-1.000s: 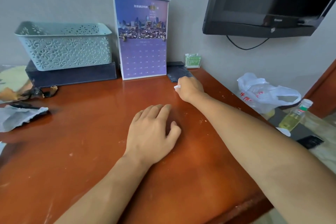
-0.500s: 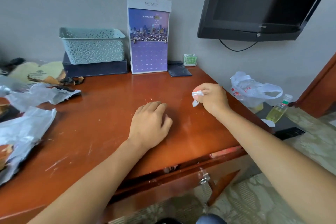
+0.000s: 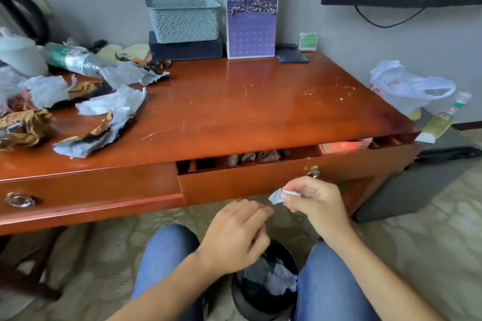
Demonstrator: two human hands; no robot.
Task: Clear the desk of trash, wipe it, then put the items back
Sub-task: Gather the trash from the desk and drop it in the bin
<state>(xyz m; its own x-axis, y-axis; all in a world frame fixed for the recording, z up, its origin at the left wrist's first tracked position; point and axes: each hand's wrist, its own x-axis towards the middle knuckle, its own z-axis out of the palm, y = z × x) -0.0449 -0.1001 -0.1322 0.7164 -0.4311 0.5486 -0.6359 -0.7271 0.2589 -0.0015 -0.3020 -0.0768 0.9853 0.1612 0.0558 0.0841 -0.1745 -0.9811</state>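
While my right hand (image 3: 314, 202) pinches a small paper scrap (image 3: 278, 195) at lower centre of the frame, the bin (image 3: 263, 292) lies directly below it between my knees; my left hand (image 3: 234, 236), loosely curled and empty, hovers nearer the bin

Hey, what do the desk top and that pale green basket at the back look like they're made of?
Desk top: looks like reddish-brown wood, or a wood veneer, under a glossy varnish; it mirrors the wall light and shows pale scuffs. Basket: most likely moulded plastic with a matte finish, judging by its even pale green colour and pierced floral pattern.
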